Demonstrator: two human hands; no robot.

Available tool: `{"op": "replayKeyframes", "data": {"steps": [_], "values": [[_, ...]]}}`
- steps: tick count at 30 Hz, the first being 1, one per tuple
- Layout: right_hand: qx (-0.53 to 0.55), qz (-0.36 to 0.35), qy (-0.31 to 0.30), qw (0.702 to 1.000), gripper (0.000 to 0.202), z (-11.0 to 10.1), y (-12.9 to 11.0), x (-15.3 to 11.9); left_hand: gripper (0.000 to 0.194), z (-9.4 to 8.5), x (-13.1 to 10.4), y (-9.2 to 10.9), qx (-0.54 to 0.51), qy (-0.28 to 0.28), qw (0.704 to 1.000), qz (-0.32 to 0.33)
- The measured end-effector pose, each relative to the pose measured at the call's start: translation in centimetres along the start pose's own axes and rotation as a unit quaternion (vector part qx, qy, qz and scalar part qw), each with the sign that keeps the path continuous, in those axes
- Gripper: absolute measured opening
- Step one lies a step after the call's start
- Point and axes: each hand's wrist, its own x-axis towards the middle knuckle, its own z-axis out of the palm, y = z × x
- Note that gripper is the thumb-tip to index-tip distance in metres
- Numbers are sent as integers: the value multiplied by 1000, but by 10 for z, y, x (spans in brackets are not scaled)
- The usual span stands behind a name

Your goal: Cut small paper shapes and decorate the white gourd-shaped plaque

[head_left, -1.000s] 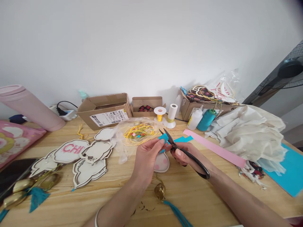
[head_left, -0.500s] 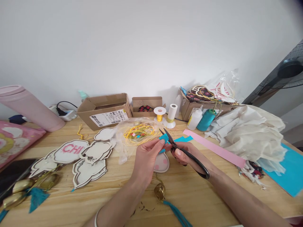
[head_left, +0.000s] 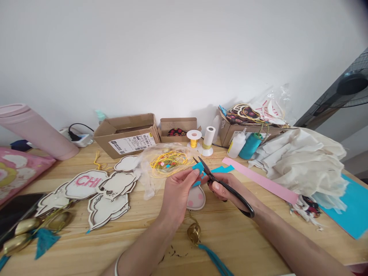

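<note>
Scarcely any shift since earlier frame: left hand (head_left: 176, 193), right hand (head_left: 230, 179) and small blue piece (head_left: 197, 167) nearly unmoved, centre of frame. Left thumb and fingers pinch blue piece; right fingers curl round black-handled scissors (head_left: 211, 175), blades parted at piece. Cutting looks unfinished (how much is cut, cannot tell). Pink-spotted panel (head_left: 197, 198) lies lower centre.

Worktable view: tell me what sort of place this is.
Probably a small craft workspace, perhaps at home. Black scissors meet a blue piece in the hands, cloud-shaped cutouts lie on the wooden table, and spools of yellow cord stand near the wall.
</note>
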Motion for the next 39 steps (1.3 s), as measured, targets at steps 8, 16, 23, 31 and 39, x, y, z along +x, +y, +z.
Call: {"op": "replayKeyframes", "data": {"steps": [8, 16, 23, 31, 39], "values": [[-11, -19, -13, 1000, 54, 1, 2, 1, 4, 1, 0, 0, -6, -2, 1000, 0], [-1, -22, -12, 1000, 52, 2, 2, 2, 5, -1, 1, -2, -5, 0, 1000, -3], [7, -39, -2, 999, 50, 6, 4, 3, 4, -1, 0, -2, -5, 14, 1000, -5], [-17, -43, 13, 999, 49, 7, 4, 3, 2, -1, 0, -1, -4, 11, 1000, -2], [-50, -21, 25, 998, 53, 3, 1, 2, 3, 0, 0, 0, 4, 8, 1000, -4]]}}
